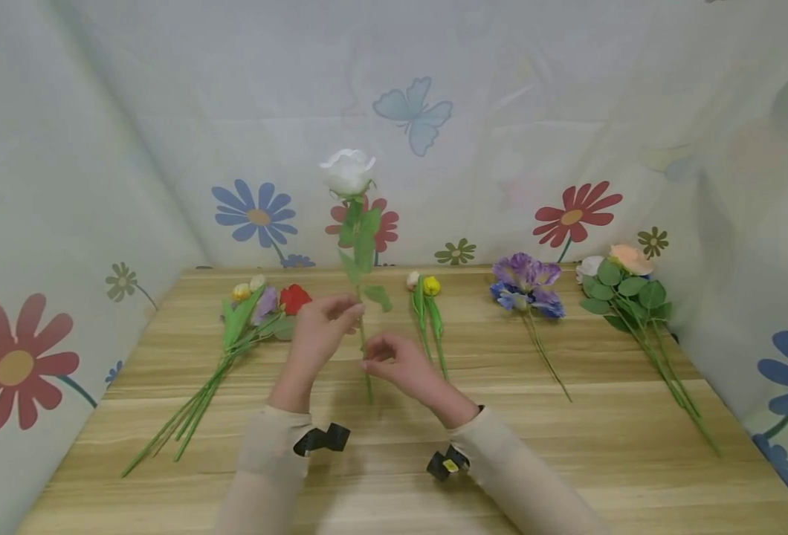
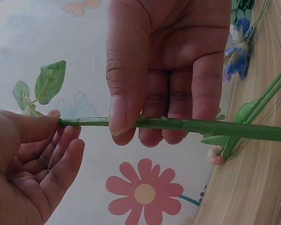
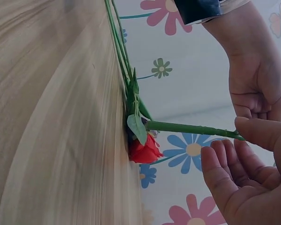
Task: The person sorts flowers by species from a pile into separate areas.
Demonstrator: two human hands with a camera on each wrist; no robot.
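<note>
A white rose (image 1: 349,174) stands upright in front of me, its green stem (image 2: 215,127) running down between both hands. My left hand (image 1: 320,327) pinches the stem just under the lowest leaves (image 1: 378,297). Lower down, my right hand (image 1: 404,364) pinches the same stem between thumb and fingers. In the right wrist view, the stem's bare lower end points toward the wooden table (image 3: 61,117). The rose head lies outside both wrist views.
At the left lies a bunch with a red flower (image 1: 296,299) and long stems. Two tulips (image 1: 431,286) lie behind my right hand. Farther right are purple and blue flowers (image 1: 526,276), then a bunch with a peach rose (image 1: 630,258). A patterned cloth (image 1: 488,148) surrounds the table.
</note>
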